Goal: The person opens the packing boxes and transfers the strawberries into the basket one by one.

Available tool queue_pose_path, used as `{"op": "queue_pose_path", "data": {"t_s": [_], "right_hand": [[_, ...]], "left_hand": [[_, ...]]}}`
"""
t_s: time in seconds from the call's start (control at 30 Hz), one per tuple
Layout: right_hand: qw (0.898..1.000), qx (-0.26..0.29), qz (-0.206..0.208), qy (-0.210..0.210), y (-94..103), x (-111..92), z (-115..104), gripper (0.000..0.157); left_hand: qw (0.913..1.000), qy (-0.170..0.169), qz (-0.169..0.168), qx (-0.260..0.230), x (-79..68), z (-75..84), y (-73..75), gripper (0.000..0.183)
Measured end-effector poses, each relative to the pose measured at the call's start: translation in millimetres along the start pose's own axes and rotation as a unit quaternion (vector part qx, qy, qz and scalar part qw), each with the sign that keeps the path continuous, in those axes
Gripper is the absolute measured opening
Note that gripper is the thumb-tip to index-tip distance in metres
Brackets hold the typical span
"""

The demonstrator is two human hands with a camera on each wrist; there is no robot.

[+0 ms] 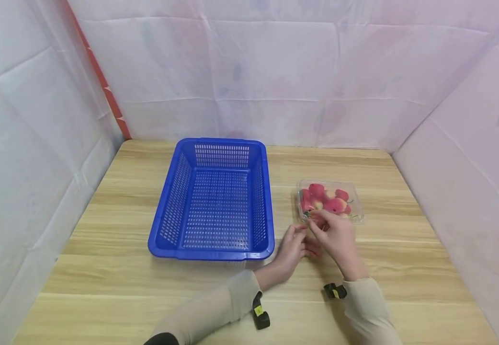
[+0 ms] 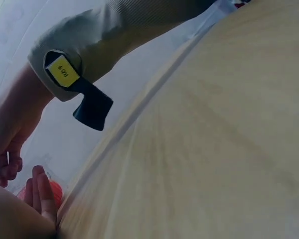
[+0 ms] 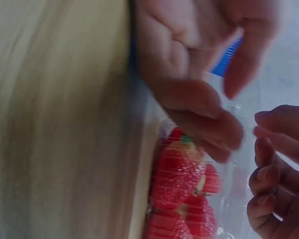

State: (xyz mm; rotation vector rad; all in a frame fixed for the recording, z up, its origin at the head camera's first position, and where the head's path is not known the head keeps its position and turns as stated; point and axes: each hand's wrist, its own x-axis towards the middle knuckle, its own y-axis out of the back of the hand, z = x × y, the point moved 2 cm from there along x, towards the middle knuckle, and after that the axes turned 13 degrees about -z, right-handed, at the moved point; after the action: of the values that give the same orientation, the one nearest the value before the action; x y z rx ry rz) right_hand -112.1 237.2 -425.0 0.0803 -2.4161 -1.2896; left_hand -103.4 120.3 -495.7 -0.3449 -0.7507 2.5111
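A clear plastic box (image 1: pixel 357 197) lies to the right of the basket, with several small red and yellow fruits (image 1: pixel 334 206) inside. My right hand (image 1: pixel 334 239) hovers at the box's near left corner, fingertips pointing down and loosely bent; whether they touch the box cannot be told. Nothing is seen between its fingers (image 3: pixel 266 186). Just left of and below it, my left hand (image 1: pixel 290 254) is near the tabletop with relaxed fingers and holds nothing visible. The left hand (image 3: pixel 194 94) looks blurred in the right wrist view. In the left wrist view, its fingers (image 2: pixel 42 194) partly cover the fruits.
A blue perforated basket (image 1: pixel 156 244) stands on the wood-grain table (image 1: pixel 116 278), left of the hands. Pale patterned sheets (image 1: pixel 275 67) enclose the table at the back and both sides. A black strap (image 1: pixel 334 291) is on the right wrist and another (image 1: pixel 260 314) on the left.
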Motion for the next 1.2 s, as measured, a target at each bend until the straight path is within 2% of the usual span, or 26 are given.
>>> {"op": "queue_pose_path", "data": {"t_s": [0.2,0.53,0.73,1.0,1.2], "right_hand": [[0.998,-0.046,-0.018,0.036,-7.2,3.4,-0.2,0.019],[0.994,-0.082,0.008,0.073,-14.9,1.5,0.8,0.016],[0.99,-0.08,0.013,0.114,-15.3,3.1,2.1,0.014],[0.989,-0.084,0.011,0.122,-13.2,5.3,3.7,0.014],[0.988,-0.087,0.008,0.129,-13.4,5.4,3.6,0.007]], "left_hand": [[0.9966,-0.021,0.02,0.078,9.2,-0.8,5.1,0.023],[0.9987,-0.027,0.001,0.043,8.1,0.0,5.8,0.024],[0.9981,-0.031,0.013,0.052,9.5,-1.2,7.7,0.024],[0.991,-0.037,0.073,0.106,13.2,1.1,6.1,0.021],[0.9838,-0.046,0.106,0.137,13.6,1.2,4.8,0.018]]}}
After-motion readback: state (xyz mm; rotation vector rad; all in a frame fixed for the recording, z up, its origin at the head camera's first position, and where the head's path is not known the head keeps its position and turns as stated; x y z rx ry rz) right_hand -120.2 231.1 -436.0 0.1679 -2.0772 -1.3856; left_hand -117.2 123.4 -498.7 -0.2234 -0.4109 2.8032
